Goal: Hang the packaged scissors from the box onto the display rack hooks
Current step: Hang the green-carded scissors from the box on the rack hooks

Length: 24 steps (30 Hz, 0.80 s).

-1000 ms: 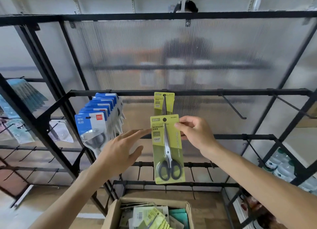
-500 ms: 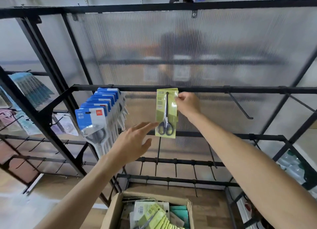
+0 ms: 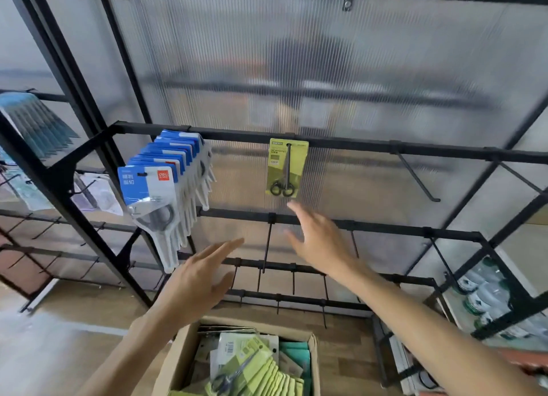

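Note:
A green pack of black-handled scissors (image 3: 285, 167) hangs on a hook of the black display rack (image 3: 355, 144), at the back of the hook against the ribbed panel. My right hand (image 3: 317, 241) is below the pack with fingers spread, holding nothing. My left hand (image 3: 195, 280) hovers lower and to the left, fingers straight, also holding nothing. At the bottom stands a cardboard box (image 3: 178, 363) with several more green scissor packs (image 3: 255, 372) inside.
A row of blue and white scissor packs (image 3: 161, 188) fills the hook to the left. Bare hooks (image 3: 418, 179) stick out to the right and on lower bars (image 3: 267, 247). More goods hang at far left (image 3: 35, 123) and sit at lower right (image 3: 486, 292).
My right hand pushed the green pack back along the hook, let go of it and dropped below it. My left hand stayed low. The view tilted downward.

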Each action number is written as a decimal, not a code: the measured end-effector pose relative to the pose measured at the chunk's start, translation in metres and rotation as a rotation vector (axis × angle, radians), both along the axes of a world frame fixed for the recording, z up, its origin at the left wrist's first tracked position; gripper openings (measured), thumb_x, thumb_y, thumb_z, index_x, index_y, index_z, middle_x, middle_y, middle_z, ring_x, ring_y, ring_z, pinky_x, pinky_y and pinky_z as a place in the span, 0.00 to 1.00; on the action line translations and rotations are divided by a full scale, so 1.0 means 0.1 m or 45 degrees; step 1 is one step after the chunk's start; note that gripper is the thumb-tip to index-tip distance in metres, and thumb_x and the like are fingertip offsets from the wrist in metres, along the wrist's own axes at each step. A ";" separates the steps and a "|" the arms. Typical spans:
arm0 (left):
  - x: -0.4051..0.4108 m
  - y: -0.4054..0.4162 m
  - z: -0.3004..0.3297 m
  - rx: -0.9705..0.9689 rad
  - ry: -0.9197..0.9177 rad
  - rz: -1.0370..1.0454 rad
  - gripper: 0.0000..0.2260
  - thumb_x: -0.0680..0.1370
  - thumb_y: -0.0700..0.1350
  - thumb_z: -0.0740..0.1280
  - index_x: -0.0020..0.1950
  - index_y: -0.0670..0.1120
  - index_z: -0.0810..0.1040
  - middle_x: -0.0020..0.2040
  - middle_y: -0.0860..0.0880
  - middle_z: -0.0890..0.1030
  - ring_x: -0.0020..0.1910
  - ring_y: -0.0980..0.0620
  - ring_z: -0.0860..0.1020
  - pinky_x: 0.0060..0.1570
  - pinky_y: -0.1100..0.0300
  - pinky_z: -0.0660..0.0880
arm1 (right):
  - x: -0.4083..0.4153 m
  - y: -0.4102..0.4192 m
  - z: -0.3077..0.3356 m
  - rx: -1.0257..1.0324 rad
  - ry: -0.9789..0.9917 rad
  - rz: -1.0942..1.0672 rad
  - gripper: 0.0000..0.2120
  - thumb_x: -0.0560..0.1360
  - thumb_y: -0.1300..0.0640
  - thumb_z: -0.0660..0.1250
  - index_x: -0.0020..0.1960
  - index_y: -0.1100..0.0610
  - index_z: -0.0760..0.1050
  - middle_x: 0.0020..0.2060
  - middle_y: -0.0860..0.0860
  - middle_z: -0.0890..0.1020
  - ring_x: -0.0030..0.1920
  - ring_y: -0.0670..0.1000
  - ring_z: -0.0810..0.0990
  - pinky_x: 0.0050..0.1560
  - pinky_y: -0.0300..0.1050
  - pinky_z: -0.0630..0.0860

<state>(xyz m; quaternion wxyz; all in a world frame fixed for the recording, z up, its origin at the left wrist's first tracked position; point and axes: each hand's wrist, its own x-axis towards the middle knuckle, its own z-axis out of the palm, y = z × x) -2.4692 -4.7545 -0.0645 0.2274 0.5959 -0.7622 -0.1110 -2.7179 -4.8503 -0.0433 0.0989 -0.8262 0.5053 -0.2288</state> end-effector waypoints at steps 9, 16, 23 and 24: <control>0.02 0.88 -1.47 0.491 0.006 0.143 0.27 0.78 0.50 0.66 0.75 0.64 0.63 0.69 0.58 0.74 0.52 0.56 0.81 0.47 0.56 0.78 | -0.25 1.20 -1.63 0.661 0.175 0.009 0.34 0.81 0.41 0.61 0.81 0.51 0.53 0.78 0.48 0.64 0.74 0.50 0.67 0.70 0.47 0.70; -0.11 1.28 -2.09 0.802 0.032 0.189 0.27 0.78 0.44 0.68 0.76 0.57 0.66 0.72 0.52 0.73 0.55 0.48 0.81 0.51 0.54 0.75 | -0.27 1.58 -2.26 0.852 0.235 -0.004 0.35 0.82 0.44 0.61 0.81 0.54 0.50 0.81 0.49 0.52 0.80 0.50 0.53 0.76 0.43 0.50; -0.17 1.36 -2.86 1.089 0.022 0.243 0.28 0.78 0.44 0.65 0.77 0.55 0.64 0.71 0.49 0.74 0.59 0.45 0.78 0.52 0.54 0.74 | -0.20 1.79 -2.85 1.029 0.269 -0.015 0.37 0.82 0.43 0.61 0.81 0.53 0.47 0.81 0.48 0.52 0.79 0.49 0.55 0.75 0.42 0.53; -0.19 1.31 -2.95 1.118 0.006 0.230 0.28 0.78 0.45 0.65 0.77 0.56 0.63 0.72 0.50 0.73 0.61 0.46 0.77 0.54 0.54 0.74 | -0.18 1.78 -2.92 1.044 0.286 -0.011 0.36 0.82 0.43 0.61 0.81 0.54 0.47 0.81 0.49 0.53 0.79 0.49 0.55 0.75 0.40 0.53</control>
